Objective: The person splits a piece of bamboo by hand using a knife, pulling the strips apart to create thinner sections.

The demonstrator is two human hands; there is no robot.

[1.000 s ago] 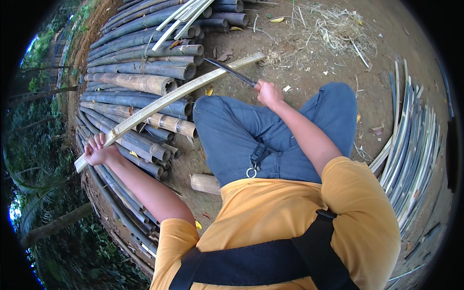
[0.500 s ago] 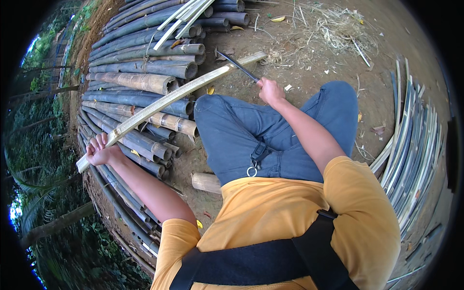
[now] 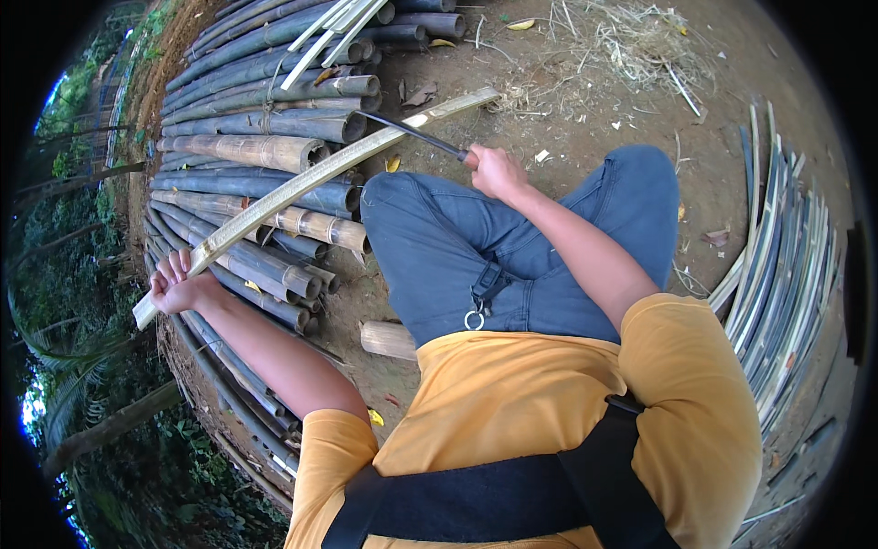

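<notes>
A long, pale split bamboo strip (image 3: 306, 182) slants from lower left to upper right in front of me. My left hand (image 3: 183, 285) is wrapped around it close to its lower left end. In my right hand (image 3: 498, 173) is the handle of a long, dark-bladed knife (image 3: 416, 134). The blade points to the left and crosses the strip in its upper right part. Whether the edge bites into the bamboo I cannot tell. The strip's far end rests at or just above the soil past my left knee.
Cut bamboo poles (image 3: 256, 151) are stacked on the left, with pale split strips (image 3: 334, 37) on top. A heap of shavings (image 3: 645, 50) lies at the far right. A bundle of thin slats (image 3: 782, 274) stands to my right. A short bamboo piece (image 3: 388, 339) lies by my left thigh.
The knife has moved left and slightly down along the bamboo strip, its blade now more level. My left hand and the strip have shifted only slightly in the picture.
</notes>
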